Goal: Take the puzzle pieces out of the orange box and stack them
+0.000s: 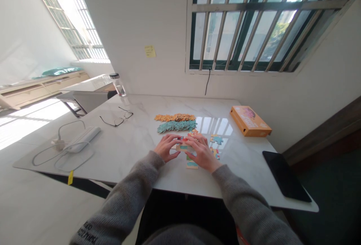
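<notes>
My left hand (166,148) and my right hand (205,155) meet over the marble-patterned table, fingers curled around joined jigsaw puzzle pieces (184,148) in red, cream and teal. My fingers cover part of these pieces. Just below them, more puzzle pieces (192,165) in green, blue and cream lie near my right thumb. A light-blue puzzle piece (217,139) rests to the right of my right hand, and colourful pieces (216,153) show beside its wrist. Beyond my hands lie a pile of teal puzzle pieces (176,126) and, behind it, a row of orange ones (175,117).
An orange box (250,120) stands at the back right, with a black tablet (286,175) at the right edge. On the left are glasses (118,121), a white power strip (84,139) with a looped cable, and a clear bottle (119,86) by the wall.
</notes>
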A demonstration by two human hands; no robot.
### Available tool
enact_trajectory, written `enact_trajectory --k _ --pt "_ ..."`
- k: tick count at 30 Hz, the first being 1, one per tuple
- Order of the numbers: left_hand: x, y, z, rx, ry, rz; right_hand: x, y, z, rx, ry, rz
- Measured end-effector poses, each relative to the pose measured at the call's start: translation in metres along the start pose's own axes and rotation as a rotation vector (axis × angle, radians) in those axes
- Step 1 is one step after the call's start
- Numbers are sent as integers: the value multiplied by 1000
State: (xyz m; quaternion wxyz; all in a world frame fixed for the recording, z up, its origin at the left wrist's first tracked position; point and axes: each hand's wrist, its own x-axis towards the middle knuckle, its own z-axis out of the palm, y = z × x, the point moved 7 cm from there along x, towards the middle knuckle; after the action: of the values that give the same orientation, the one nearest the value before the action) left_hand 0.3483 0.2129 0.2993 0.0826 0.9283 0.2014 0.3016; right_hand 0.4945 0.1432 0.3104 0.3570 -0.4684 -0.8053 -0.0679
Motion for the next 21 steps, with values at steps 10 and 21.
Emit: enact_trajectory --k 10,21 --pt "-22 -78 14 -103 -141 -287 -18 35 -31 -26 255 228" --pt "-22 -68 21 -57 -230 -357 -41 4 -11 80 -149 97"
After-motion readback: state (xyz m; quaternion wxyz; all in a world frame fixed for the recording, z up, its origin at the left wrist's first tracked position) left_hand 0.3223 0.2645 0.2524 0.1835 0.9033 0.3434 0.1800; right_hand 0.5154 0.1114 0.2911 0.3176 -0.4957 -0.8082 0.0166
